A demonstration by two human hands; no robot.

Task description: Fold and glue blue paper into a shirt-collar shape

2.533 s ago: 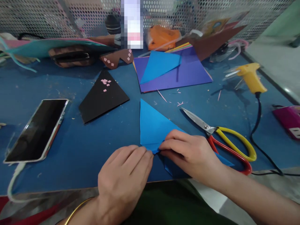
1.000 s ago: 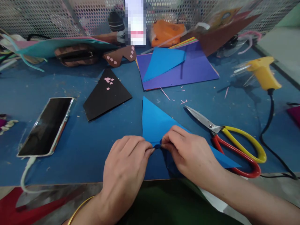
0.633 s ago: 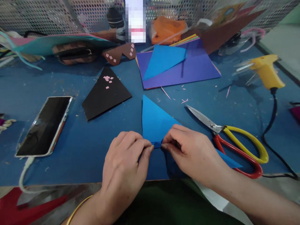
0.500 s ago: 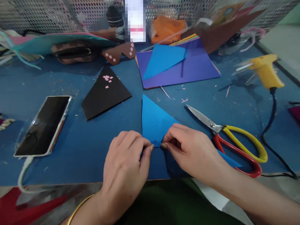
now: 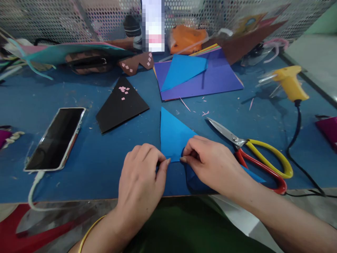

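A blue sheet of paper (image 5: 172, 135) lies in front of me, its near edge pinched between both hands. My left hand (image 5: 143, 175) grips that edge at its left end, thumb against fingertips. At the right end, my right hand (image 5: 210, 158) pinches the same edge and covers part of the sheet. A blue paper tip (image 5: 254, 174) shows beyond my right wrist. Scissors (image 5: 235, 140) with one yellow and one red handle lie beside my right hand, blades pointing away to the left.
Black card (image 5: 122, 110) with pink paper bits lies left of centre. A phone (image 5: 56, 138) on a cable is farther left. Behind are purple sheets (image 5: 223, 77) and brown paper glasses (image 5: 134, 65). A yellow glue gun (image 5: 291, 82) stands at right, its cord running down.
The view has shifted slightly. A small raised fold at the paper's near edge now looks flatter between my fingertips; both hands keep their pinch.
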